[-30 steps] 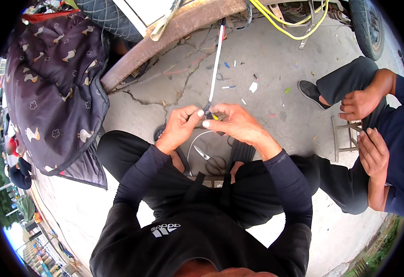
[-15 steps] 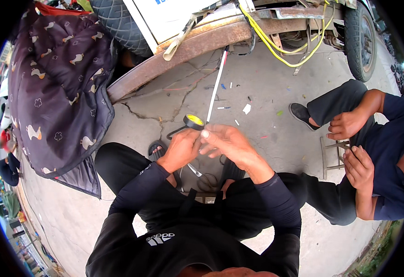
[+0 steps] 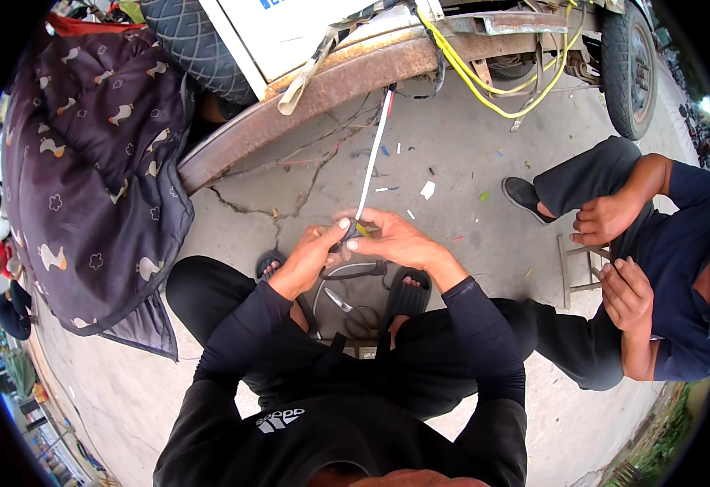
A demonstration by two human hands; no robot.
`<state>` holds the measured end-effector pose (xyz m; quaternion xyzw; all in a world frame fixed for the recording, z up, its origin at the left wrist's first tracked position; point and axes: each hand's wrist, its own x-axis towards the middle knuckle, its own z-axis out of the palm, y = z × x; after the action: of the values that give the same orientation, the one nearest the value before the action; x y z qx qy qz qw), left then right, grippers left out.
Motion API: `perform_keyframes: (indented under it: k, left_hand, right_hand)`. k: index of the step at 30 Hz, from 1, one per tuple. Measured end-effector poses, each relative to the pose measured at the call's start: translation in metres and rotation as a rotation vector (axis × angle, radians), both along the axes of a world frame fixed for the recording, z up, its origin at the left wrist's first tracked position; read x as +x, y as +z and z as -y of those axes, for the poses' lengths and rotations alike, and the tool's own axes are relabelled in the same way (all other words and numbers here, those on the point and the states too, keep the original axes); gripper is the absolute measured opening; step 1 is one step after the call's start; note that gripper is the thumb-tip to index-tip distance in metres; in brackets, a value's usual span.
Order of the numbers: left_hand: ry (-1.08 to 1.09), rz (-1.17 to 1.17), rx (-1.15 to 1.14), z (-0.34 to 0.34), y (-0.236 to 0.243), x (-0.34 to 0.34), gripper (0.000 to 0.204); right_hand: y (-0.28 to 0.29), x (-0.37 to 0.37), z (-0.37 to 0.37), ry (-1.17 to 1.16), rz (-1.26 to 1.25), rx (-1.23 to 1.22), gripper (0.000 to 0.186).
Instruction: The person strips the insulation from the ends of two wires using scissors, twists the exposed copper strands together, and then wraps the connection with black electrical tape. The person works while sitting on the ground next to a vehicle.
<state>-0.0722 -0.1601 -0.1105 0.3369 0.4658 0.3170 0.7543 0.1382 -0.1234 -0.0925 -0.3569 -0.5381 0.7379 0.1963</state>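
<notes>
A white cable sleeve (image 3: 375,152) runs from under the rusty vehicle frame down to my two hands. My left hand (image 3: 310,258) is closed, thumb and fingers pinching the dark, wrapped end of the cable. My right hand (image 3: 408,243) is closed beside it on a roll of black electrical tape, whose yellow core (image 3: 361,230) shows between thumb and fingers; most of the roll is hidden. Beneath my hands hangs a dark cable (image 3: 357,271). Scissors (image 3: 361,321) lie on the ground between my feet.
A rusty frame rail (image 3: 355,75) of a vehicle crosses ahead, with yellow cables (image 3: 485,89) hanging from it. A dark quilted cover (image 3: 95,187) drapes at the left. At the right a person (image 3: 671,268) sits near a small stool (image 3: 576,272). Scraps litter the concrete.
The tape roll has gone from standing up above my left hand to mostly hidden between my hands. My right fingers have closed in, and the dark cable below shows more.
</notes>
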Motion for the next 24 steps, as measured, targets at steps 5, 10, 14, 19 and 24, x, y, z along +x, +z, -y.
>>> perform_keyframes:
  k: [5, 10, 14, 19, 24]
  left_hand:
    - [-0.026, -0.005, 0.227, 0.012, 0.001, 0.010, 0.036]
    - [0.009, -0.319, 0.504, 0.027, -0.006, 0.020, 0.036]
    - [-0.010, -0.506, 0.602, 0.044, -0.013, 0.024, 0.031]
    - [-0.035, -0.765, 1.037, 0.053, -0.032, 0.021, 0.015]
    - [-0.099, -0.866, 1.100, 0.060, -0.036, 0.005, 0.022]
  right_hand:
    - [0.016, 0.022, 0.010, 0.012, 0.192, 0.161, 0.055]
    - [0.010, 0.031, 0.044, -0.156, 0.132, 0.008, 0.055]
    - [0.006, 0.036, 0.060, -0.107, 0.099, -0.088, 0.065]
    - [0.009, 0.019, 0.074, -0.221, 0.228, -0.135, 0.069]
    - [0.025, -0.004, 0.082, -0.277, 0.111, -0.157, 0.070]
